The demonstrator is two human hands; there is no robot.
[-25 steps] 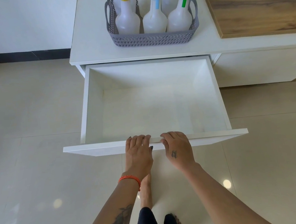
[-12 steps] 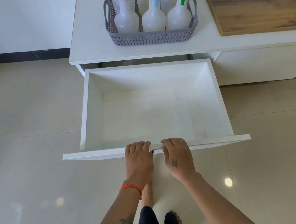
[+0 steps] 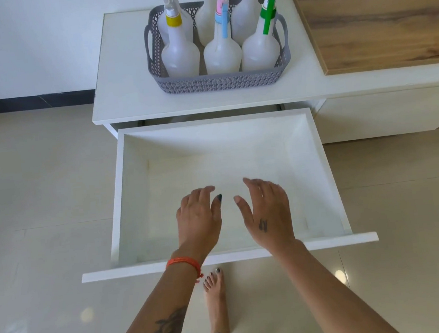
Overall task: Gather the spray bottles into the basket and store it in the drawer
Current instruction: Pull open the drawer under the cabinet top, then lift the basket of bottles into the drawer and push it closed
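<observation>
Nearest to us, we see a bare foot [image 3: 215, 298] on the shiny floor [image 3: 27, 185]. Just past it is the front edge of the big white drawer [image 3: 125, 202], which is pulled far out. Our left hand [image 3: 198, 218] and our right hand [image 3: 267, 212] float side by side above the front part of the drawer. They do not touch it. Each grip is wide, with fingers spread, and holds nothing. An orange band [image 3: 183, 263] sits on the left wrist.

Farther away, above the drawer, is the white tabletop [image 3: 131, 94]. The grey basket [image 3: 218, 82] stands on it, near the middle of its front edge. Six spray bottles stand upright inside the basket in two rows. In the front row we see the yellow-top bottle [image 3: 180, 54], the blue-top bottle [image 3: 222, 52] and the green-top bottle [image 3: 260, 49]. A wooden board [image 3: 381, 24] lies on the right side of the tabletop, a little apart from the basket.
</observation>
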